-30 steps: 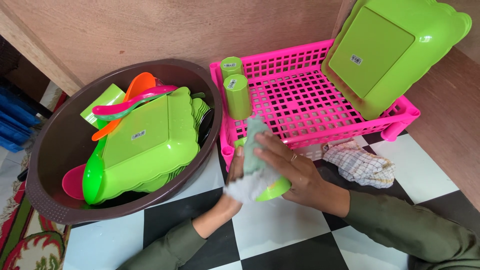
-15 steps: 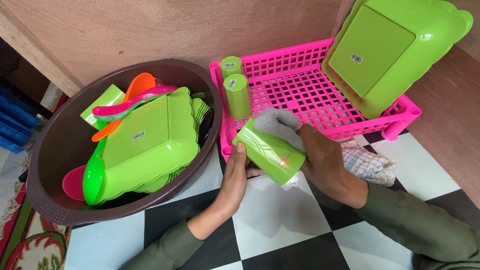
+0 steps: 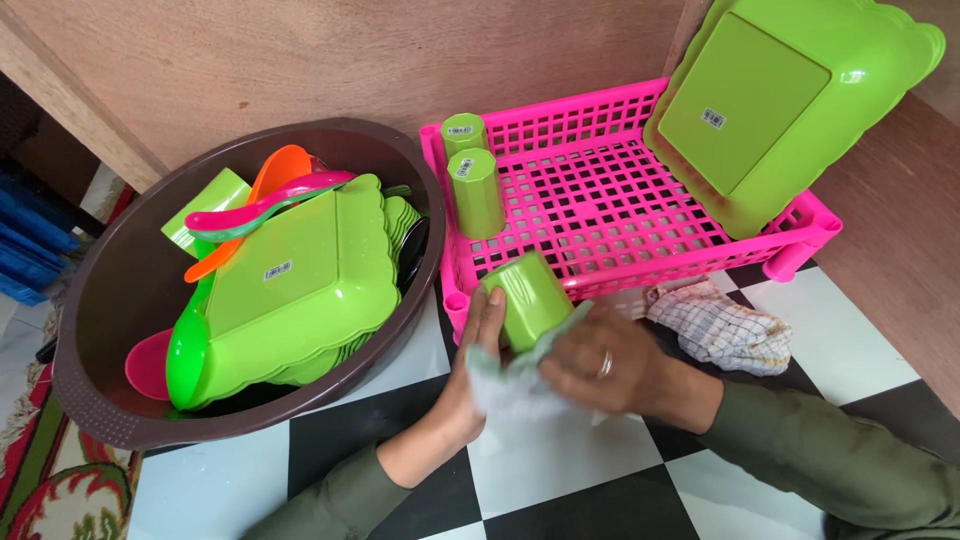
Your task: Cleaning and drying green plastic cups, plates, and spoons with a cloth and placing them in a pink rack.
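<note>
Person wiping green cup (image 3: 530,296) with pale cloth (image 3: 515,375) above checkered floor (image 3: 560,450). Left hand (image 3: 472,355) curling around cup's side, thumb pressing wall, base tilting up. Right hand (image 3: 600,365) closing on cloth bunched at cup's lower end. Judgement: steadier grip near base and full turning of cup needed for even drying. Cup lying between both hands, just in front of pink rack (image 3: 610,200).

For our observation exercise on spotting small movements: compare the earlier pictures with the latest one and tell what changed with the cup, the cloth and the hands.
The green cup turned base-up in the left hand. The right hand brought the pale cloth from the cup's far side down to its near end. Both hands kept their hold. The brown basin, pink rack and checked rag stayed put.
</note>
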